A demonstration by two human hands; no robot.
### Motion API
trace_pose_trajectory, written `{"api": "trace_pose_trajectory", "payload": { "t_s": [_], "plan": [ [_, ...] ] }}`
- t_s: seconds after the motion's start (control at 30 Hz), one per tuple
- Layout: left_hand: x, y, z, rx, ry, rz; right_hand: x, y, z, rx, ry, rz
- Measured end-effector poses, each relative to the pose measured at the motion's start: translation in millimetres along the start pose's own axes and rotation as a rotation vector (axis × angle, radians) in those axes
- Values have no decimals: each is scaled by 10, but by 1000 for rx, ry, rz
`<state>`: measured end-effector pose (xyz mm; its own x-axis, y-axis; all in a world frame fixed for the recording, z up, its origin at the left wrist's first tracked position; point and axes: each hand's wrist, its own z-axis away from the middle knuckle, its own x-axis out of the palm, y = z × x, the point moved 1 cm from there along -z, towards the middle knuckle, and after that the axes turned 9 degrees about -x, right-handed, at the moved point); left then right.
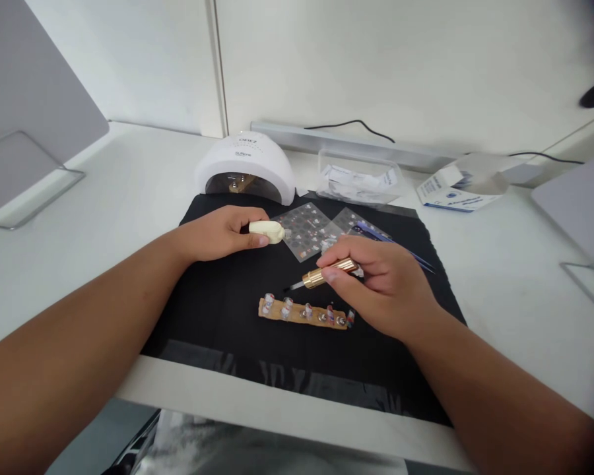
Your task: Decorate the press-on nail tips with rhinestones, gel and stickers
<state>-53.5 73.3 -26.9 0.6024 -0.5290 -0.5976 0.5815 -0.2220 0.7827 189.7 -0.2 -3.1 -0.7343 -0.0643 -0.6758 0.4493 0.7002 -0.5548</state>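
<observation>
1. Brush, gold-handled, 1 pc: in R hand, over black mat; dark tip aimed left, just past strip's far edge
2. R hand: thumb & fingers closed round brush handle
3. Btl, cream, 1 pc: in L hand, tilted on its side, clear neck to right, well left of R hand
4. L hand: fingers & thumb pinched round btl
5. Wooden strip, 1 pc: flat on mat, below brush, w/ row of decorated nail tips & metal studs
6. Sticker sheets, clear: beyond hands, partly hidden by R hand
7. Tweezers, blue: lying by sheets, behind R hand
8. Nail lamp, wht: mat's far left; wooden pc w/ metal bits inside
9. Clear tub, wht packets inside; open carton to its right
</observation>
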Motion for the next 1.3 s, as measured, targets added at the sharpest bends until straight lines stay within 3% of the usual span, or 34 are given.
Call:
{"api": "trace_pose_trajectory", "payload": {
  "t_s": [0.17, 0.33, 0.47, 0.57, 0.7, 1.07, 1.3],
  "plan": [
    [2, -13, -2, 18, 0, 5, -24, -15, 9, -52, -72, -155],
    [4, -6, 4, 6, 1, -3, -40, 16, -10, -53, -38, 21],
    [2, 23, 27, 9, -15, 12, -28, 157, 52, 64, 155, -59],
    [6, 37, 43, 37, -30, 56, -4, 308, 96, 140, 460, -293],
    [24, 35, 48, 75, -34, 96, 19, 410, 74, 217, 582, -336],
    [51, 55, 80, 87, -48, 101, 59, 430, 71, 288, 522, -342],
    [111, 96, 87, 127, -73, 137, 78, 406, 82, 287, 403, -241]
  ]
}}
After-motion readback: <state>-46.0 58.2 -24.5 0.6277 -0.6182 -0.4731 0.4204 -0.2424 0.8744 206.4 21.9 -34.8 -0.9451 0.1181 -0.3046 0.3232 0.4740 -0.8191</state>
